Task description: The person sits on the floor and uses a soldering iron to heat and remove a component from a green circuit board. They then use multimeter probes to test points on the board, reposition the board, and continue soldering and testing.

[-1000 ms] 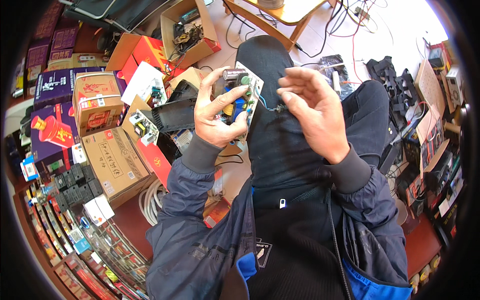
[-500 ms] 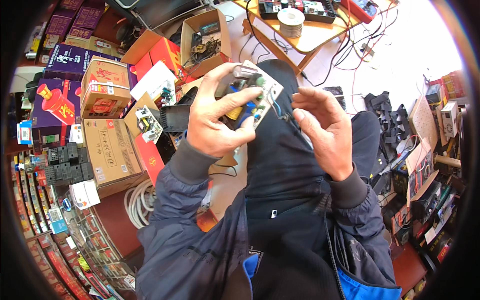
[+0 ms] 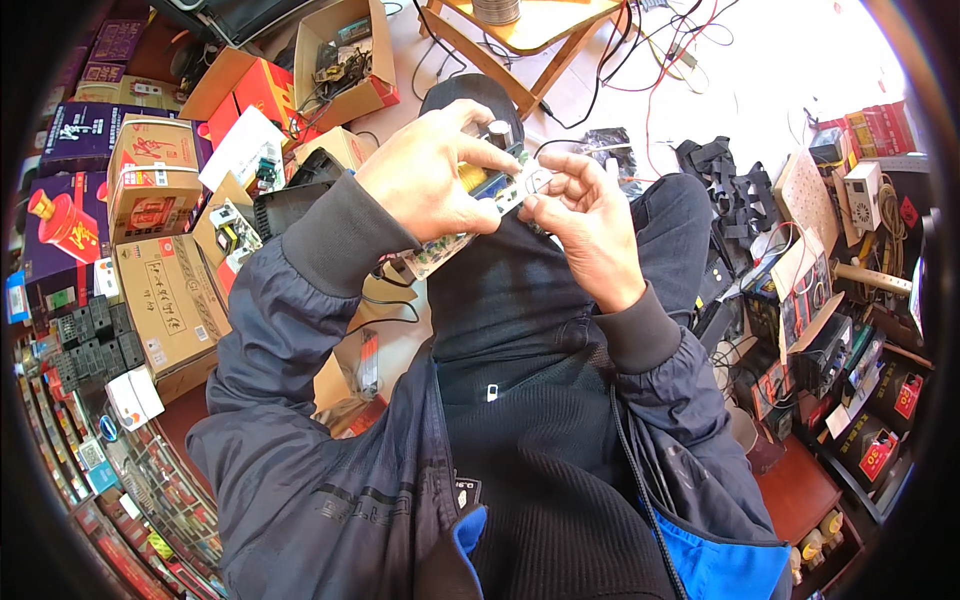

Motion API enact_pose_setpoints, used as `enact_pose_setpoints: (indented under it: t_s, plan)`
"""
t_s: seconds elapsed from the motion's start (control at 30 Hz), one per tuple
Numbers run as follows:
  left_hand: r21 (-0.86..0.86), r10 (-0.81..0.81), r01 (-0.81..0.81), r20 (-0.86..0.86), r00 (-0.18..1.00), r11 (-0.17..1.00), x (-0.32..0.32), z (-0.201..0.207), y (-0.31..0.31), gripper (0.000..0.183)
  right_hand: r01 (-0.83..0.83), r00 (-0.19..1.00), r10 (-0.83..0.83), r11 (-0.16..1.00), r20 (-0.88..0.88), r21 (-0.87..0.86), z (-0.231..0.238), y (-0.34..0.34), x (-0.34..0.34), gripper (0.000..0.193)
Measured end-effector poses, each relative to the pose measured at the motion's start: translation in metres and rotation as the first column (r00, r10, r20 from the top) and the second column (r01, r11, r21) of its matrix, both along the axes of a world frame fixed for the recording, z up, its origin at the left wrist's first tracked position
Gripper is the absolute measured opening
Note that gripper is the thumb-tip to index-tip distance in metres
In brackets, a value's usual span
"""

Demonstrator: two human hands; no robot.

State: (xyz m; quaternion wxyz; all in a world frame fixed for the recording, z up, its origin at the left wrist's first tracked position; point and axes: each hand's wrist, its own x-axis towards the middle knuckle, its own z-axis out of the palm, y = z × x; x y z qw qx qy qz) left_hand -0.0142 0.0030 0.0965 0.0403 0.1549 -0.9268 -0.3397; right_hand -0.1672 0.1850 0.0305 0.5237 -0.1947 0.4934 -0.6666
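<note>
Gripping circuit board (image 3: 515, 191): left hand (image 3: 425, 172); right hand (image 3: 592, 228) half-curled, hold unclear; cables (image 3: 343, 74) in carton (image 3: 364, 102)

We see a smooth, varnished shine on the wooden table (image 3: 555, 28) at twelve o'clock and matt cardboard in the carton (image 3: 165, 300) at nine. Near the dial's centre, the circuit board (image 3: 438, 259) looks stiff. We wear a faintly glossy, smooth cloth jacket (image 3: 335, 455), a ribbed knit top (image 3: 560, 500) at six, and matt cloth trousers (image 3: 500, 310).
</note>
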Motion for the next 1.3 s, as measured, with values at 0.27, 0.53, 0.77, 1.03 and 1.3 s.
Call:
enact_pose_setpoints:
  t_s: [0.27, 0.53, 0.77, 1.03, 1.3]
  plan:
    - [0.042, 0.016, -0.022, 0.137, 0.990, 0.999, -0.006, 0.004, 0.000, 0.054, -0.052, 0.993, 0.047, 0.998, 0.107, 0.044, -0.016, -0.005, -0.009, 0.051]
    - [-0.086, 0.003, 0.010, 0.149, 0.989, 0.996, -0.013, 0.012, 0.009, 0.055, -0.047, 0.991, 0.044, 0.999, 0.128, 0.015, -0.024, -0.004, -0.011, 0.049]
    - [-0.099, -0.005, 0.012, 0.067, 0.998, 0.995, -0.006, 0.005, 0.006, 0.056, -0.022, 0.991, 0.021, 1.000, 0.129, 0.006, -0.017, -0.005, -0.009, 0.047]
    - [0.028, 0.037, -0.037, -0.002, 0.999, 0.999, 0.011, 0.002, 0.000, 0.058, -0.038, 0.999, 0.038, 0.999, 0.013, -0.004, -0.004, -0.009, -0.003, 0.040]
    - [-0.171, -0.008, 0.018, 0.058, 0.998, 0.985, 0.003, 0.008, 0.024, 0.052, -0.053, 0.994, 0.045, 0.996, 0.098, 0.076, -0.016, -0.012, -0.009, 0.019]
